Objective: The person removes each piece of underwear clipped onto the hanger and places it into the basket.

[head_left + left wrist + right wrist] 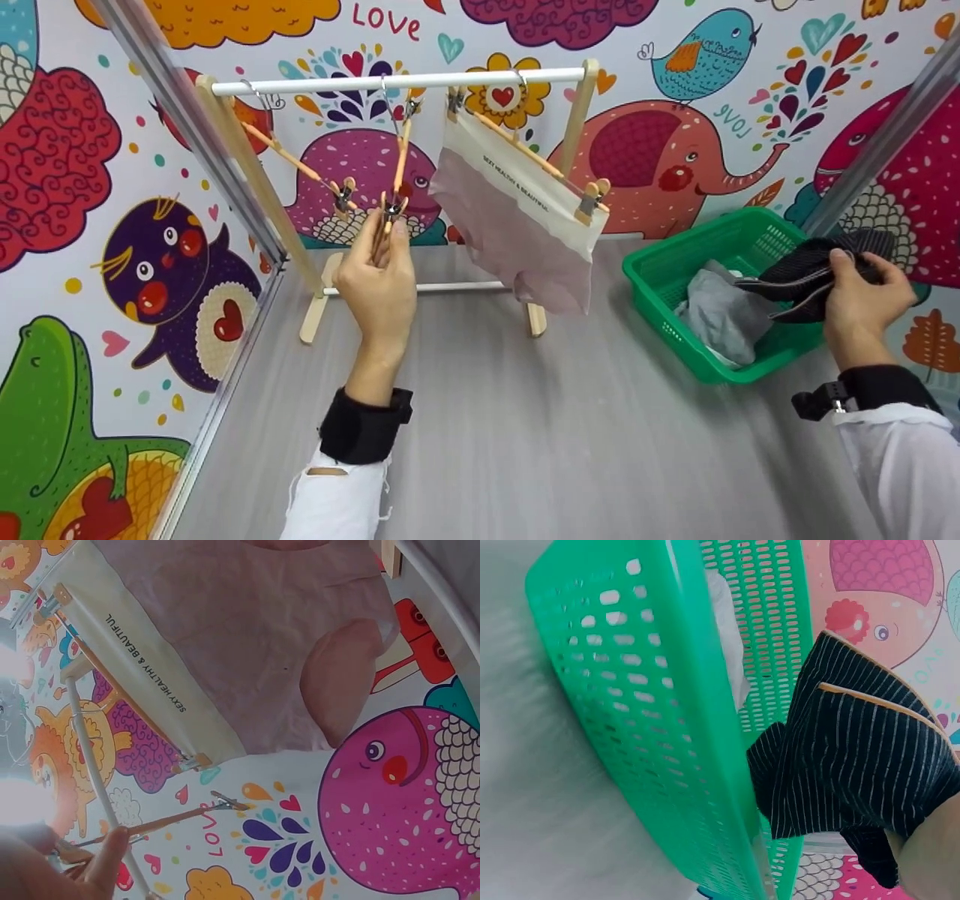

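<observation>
Three hangers hang from the white rod of the rack in the head view, & we count one garment up: pink briefs, clipped at both ends of the R-most hanger. Our L hand has thumb & fingertips pinched on the near clip of the middle hanger; the L-most hanger is bare. Our R hand has its fingers curled on a bunched dark striped garment, up over the R side of the green basket. Grey cloth lies inside the basket, w/ something white by it.

R wrist cam gives detail we can't get from the head cam: thin pale pinstripes & tan edging on the dark garment, plus the slots in the basket wall, but only a bit of the hand. L wrist cam shows the middle hanger's far clip up close, and a leg opening of the briefs; the hand there is dim & cut off, so the pinch is prob. best judged from the head view.
</observation>
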### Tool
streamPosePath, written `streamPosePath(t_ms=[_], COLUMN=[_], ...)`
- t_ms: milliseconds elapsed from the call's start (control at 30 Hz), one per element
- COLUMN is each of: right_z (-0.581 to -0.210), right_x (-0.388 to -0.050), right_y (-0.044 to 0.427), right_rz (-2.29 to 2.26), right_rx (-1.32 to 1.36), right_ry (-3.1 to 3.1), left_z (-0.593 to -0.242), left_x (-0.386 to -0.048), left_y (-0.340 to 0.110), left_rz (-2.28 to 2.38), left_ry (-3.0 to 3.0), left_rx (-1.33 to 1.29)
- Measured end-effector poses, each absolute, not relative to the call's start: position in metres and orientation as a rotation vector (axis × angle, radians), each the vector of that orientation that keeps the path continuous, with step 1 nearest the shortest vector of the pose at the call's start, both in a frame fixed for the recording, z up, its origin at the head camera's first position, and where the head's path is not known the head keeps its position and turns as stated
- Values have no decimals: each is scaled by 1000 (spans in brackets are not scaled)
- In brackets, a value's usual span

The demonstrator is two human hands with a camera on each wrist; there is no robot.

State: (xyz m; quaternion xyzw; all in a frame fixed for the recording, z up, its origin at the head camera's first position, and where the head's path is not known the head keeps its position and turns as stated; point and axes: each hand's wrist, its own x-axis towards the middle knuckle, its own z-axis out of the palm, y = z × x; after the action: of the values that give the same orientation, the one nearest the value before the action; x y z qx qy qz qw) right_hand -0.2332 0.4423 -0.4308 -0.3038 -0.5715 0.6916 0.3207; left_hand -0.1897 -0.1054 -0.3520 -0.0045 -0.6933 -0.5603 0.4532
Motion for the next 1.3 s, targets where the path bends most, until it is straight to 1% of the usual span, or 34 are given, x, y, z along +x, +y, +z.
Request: streamPosePath(t_ms=[167, 267, 400, 667, 933, 1300], right_z=[-432, -436, -441, -441, -449, -454], right_x=[-230, -226, -222, -208, -193, -184], right_y=[449, 448, 445, 448, 452, 438], right_rz=[1876, 1752, 1530, 1435, 1381, 1350], right_rx=[-754, -671, -567, -458, -421, -381], right_ry=[-1780, -2042, -2244, -2339, -2409, -2449], left_z=[-358, -362, -369, -387, -403, -422], left_x=[-189, -187, -182, -172, -168, -165], left_y=[-107, -107, -107, -99, -80, -50], left_rz=[-1403, -1396, -1351, -1308, -1254, -1212], left_ry=[-1675, -1690, -1726, -1754, -1764, -1841], left_rx=[-36, -30, -10, -13, -113, -201])
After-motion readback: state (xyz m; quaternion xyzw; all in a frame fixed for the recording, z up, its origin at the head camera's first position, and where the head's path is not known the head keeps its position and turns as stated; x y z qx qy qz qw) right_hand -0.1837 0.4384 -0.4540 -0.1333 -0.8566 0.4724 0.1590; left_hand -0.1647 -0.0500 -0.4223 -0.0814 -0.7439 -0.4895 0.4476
